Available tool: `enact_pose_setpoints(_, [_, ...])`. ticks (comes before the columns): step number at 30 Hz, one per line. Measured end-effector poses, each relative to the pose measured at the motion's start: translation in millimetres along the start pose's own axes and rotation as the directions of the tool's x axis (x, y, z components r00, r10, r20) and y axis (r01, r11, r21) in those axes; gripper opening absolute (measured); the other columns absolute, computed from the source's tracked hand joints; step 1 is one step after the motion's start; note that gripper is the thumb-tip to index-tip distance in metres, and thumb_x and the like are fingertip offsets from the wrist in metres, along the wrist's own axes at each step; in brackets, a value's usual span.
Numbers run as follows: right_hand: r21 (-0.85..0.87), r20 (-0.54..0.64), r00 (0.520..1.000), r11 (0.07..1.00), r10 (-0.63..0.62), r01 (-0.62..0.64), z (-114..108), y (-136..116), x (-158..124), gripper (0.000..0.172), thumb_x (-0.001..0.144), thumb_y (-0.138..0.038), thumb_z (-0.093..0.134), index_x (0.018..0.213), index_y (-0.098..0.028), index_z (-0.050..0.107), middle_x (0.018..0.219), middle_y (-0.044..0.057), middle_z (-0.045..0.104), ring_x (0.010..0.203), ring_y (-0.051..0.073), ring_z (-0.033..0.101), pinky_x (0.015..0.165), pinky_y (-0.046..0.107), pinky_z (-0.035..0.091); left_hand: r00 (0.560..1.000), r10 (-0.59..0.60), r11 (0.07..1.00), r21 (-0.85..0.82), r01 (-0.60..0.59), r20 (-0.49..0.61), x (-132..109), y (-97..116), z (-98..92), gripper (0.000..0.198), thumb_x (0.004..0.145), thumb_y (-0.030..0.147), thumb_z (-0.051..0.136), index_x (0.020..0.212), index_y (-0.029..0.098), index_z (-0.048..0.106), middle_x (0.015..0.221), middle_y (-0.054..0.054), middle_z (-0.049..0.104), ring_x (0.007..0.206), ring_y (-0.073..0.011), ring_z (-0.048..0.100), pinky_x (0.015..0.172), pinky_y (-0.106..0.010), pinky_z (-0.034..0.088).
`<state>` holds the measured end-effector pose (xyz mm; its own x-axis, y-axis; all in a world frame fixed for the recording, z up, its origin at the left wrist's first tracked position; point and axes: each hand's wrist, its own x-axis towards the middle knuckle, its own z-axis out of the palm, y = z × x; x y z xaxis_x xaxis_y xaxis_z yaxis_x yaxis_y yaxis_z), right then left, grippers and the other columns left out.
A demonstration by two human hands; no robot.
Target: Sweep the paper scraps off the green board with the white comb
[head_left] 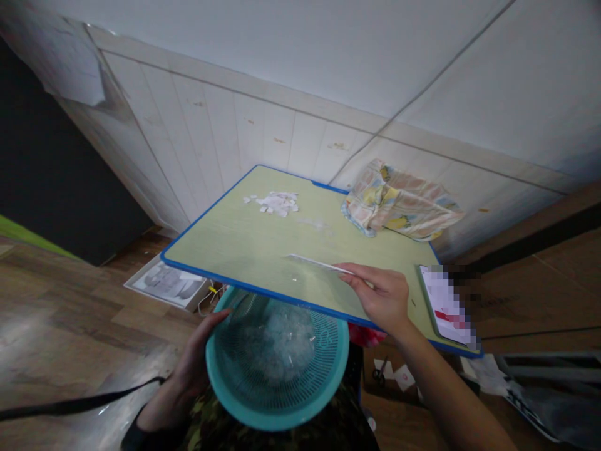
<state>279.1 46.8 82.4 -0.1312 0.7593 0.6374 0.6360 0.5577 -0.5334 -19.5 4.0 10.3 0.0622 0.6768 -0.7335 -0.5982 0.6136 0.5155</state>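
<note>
Low in the frame, your left hand (201,344) held a basket (282,419); farther right, your right hand (382,294) pinched a white strip (323,264).

No legible text, labels or numbers

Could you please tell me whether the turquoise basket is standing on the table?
No, the turquoise basket is below the near edge of the table, its rim held by the left hand.
</note>
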Motion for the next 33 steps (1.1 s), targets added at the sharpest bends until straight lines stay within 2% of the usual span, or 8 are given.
enact_pose_setpoints(8, [-0.046,0.016,0.997,0.996,-0.076,0.077,-14,-25,-17,0.023,0.086,-0.014,0.07,0.097,-0.032,0.08,0.087,-0.006,0.08,0.067,0.015,0.077,0.063,0.021,0.062,0.999,-0.005,0.999,-0.041,0.007,0.052,1,-3,-0.7,0.021,0.09,0.015,0.058,0.087,0.011,0.078,0.059,-0.008,0.078,0.05,-0.0248,0.074,0.053,-0.034,0.063])
enact_pose_setpoints(12, [-0.044,0.006,0.996,0.995,-0.091,0.091,-17,-32,-20,0.023,0.086,-0.013,0.07,0.096,-0.031,0.08,0.085,-0.006,0.08,0.066,0.014,0.076,0.062,0.018,0.061,0.995,0.016,1.0,-0.018,-0.014,0.096,0,-4,-1.6,0.027,0.091,0.013,0.057,0.072,0.012,0.076,0.055,-0.009,0.076,0.045,-0.0215,0.071,0.048,-0.029,0.059])
enact_pose_setpoints(17, [-0.023,-0.003,0.994,0.994,-0.107,0.107,-18,-35,-21,0.023,0.083,-0.012,0.072,0.096,-0.029,0.079,0.085,-0.006,0.08,0.065,0.013,0.076,0.064,0.017,0.06,0.991,0.025,0.999,0.025,-0.029,0.135,0,-2,-1.9,0.031,0.092,0.013,0.055,0.069,0.01,0.075,0.057,-0.011,0.077,0.045,-0.0216,0.07,0.046,-0.029,0.058])
enact_pose_setpoints(23, [-0.055,-0.012,0.997,0.995,-0.078,0.078,-23,-37,-23,0.02,0.083,-0.014,0.074,0.093,-0.03,0.08,0.083,-0.005,0.08,0.062,0.013,0.075,0.061,0.017,0.058,0.995,0.025,0.999,0.021,-0.026,0.092,-2,-3,-0.9,0.031,0.093,0.014,0.054,0.074,0.01,0.078,0.059,-0.011,0.078,0.047,-0.0225,0.071,0.049,-0.031,0.06])
enact_pose_setpoints(25, [-0.106,-0.038,0.998,0.994,-0.045,0.04,-29,-28,-21,0.016,0.083,-0.018,0.075,0.091,-0.031,0.08,0.083,-0.005,0.08,0.063,0.014,0.075,0.06,0.02,0.058,0.996,0.004,1.0,0.016,-0.005,0.084,-2,-3,-0.5,0.033,0.095,0.015,0.053,0.073,0.01,0.077,0.06,-0.012,0.078,0.05,-0.0237,0.073,0.053,-0.032,0.062])
enact_pose_setpoints(28, [-0.206,-0.15,0.989,0.977,0.017,-0.048,-38,4,-12,0.01,0.083,-0.026,0.075,0.091,-0.03,0.081,0.087,-0.002,0.08,0.071,0.018,0.077,0.065,0.025,0.059,0.998,0.004,1.0,-0.003,-0.004,0.064,0,-3,0.1,0.035,0.095,0.014,0.051,0.071,0.009,0.076,0.058,-0.011,0.078,0.049,-0.0233,0.073,0.052,-0.031,0.062])
enact_pose_setpoints(31, [-0.273,-0.338,0.936,0.943,0.092,-0.192,-44,43,-3,0.018,0.084,-0.034,0.073,0.097,-0.025,0.081,0.092,0.003,0.081,0.076,0.023,0.077,0.071,0.032,0.06,0.999,0.023,1.0,0.0,-0.023,0.035,1,-3,0.4,0.029,0.093,0.011,0.054,0.075,0.009,0.077,0.057,-0.01,0.078,0.046,-0.0231,0.073,0.049,-0.03,0.061])
enact_pose_setpoints(33, [-0.283,-0.367,0.922,0.929,0.125,-0.238,-43,61,0,0.022,0.085,-0.036,0.071,0.098,-0.023,0.081,0.093,0.004,0.08,0.077,0.024,0.076,0.072,0.034,0.06,1.0,0.015,1.0,0.0,-0.015,0.022,2,-4,0.3,0.025,0.092,0.01,0.055,0.082,0.009,0.078,0.055,-0.008,0.077,0.045,-0.0232,0.072,0.047,-0.03,0.061])
